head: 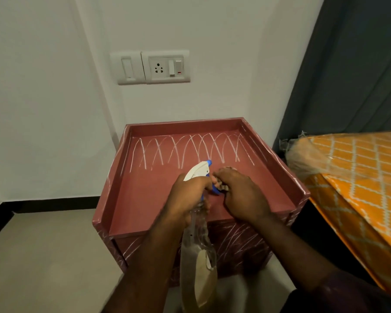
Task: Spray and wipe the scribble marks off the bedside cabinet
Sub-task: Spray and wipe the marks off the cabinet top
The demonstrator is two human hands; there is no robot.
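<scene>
The reddish bedside cabinet (145, 199) has a raised rim round its top. White scribble marks (190, 147) loop across the far half of the top, and more run over its front face (242, 236). My left hand (187, 195) grips the neck of a clear spray bottle (198, 256) with a white and blue head, held above the near half of the top, nozzle facing away from me. My right hand (242, 195) is just right of the nozzle, fingers curled round a small crumpled cloth (222, 187), mostly hidden.
The cabinet stands against a white wall with a switch and socket plate (154, 67). A bed with an orange patterned cover (359, 177) and a dark curtain (348, 75) are close on the right. Pale floor (43, 256) lies to the left.
</scene>
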